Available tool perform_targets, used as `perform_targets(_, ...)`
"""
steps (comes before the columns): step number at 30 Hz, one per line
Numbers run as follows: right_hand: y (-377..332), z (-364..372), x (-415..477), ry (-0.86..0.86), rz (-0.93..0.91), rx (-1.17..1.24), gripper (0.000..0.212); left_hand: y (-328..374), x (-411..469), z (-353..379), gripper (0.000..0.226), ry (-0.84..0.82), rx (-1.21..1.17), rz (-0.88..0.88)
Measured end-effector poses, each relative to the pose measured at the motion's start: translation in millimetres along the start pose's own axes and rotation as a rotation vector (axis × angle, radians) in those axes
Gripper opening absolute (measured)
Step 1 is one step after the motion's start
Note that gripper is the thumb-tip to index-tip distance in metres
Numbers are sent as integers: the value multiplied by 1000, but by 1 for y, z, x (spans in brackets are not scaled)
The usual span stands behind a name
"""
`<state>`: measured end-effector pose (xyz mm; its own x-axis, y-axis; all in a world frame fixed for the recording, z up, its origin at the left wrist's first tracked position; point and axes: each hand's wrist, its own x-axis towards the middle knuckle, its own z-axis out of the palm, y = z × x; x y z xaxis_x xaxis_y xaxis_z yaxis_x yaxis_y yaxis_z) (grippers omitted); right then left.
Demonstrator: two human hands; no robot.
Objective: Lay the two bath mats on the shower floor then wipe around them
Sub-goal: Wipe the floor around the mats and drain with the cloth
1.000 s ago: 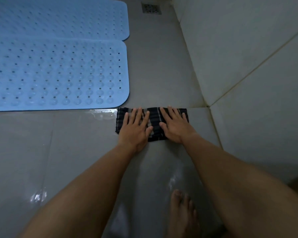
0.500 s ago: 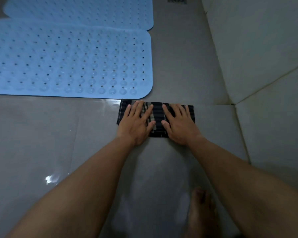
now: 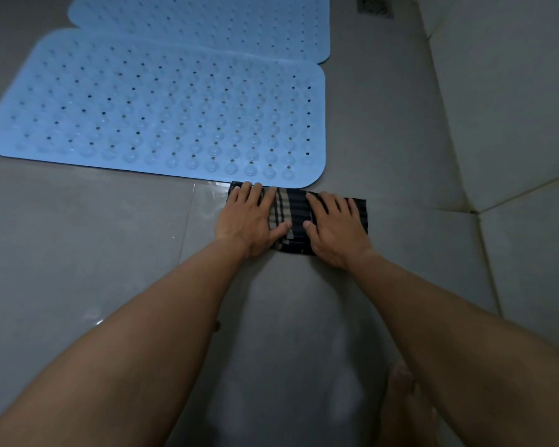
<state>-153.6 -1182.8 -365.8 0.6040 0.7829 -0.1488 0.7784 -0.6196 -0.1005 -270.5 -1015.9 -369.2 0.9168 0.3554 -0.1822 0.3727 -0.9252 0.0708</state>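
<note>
Here, both hands lie flat with fingers spread on a dark striped cloth (image 3: pixel 292 217): the left hand (image 3: pixel 249 221) on its left end, the right hand (image 3: pixel 334 229) on its right. The cloth sits on the grey floor (image 3: pixel 78 237), touching the near mat (image 3: pixel 162 111) (blue, dotted with holes). The far mat (image 3: pixel 207 24) lies just behind it.

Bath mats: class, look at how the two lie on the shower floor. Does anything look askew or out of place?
Slightly. The near mat seems to overlap the far mat along their shared edge rather than lying apart. A wet patch glints on the floor beside the cloth.
</note>
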Motion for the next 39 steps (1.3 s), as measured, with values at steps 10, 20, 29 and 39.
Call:
perform_targets(10,-4,-13,21,-64,-16,-73,57,-2,7,-6,68,129,53,45)
perform_targets(20,-37,-17,40,-49,-98,73,52,-41,4,-3,80,108,88,-67)
perform_targets(29,-105,-5,62,-13,-152,110,50,-116,-19,-2,81,157,64,-116)
perform_targets(39,-125,0,70,21,-288,127,59,-175,-40,-3,85,146,48,-168)
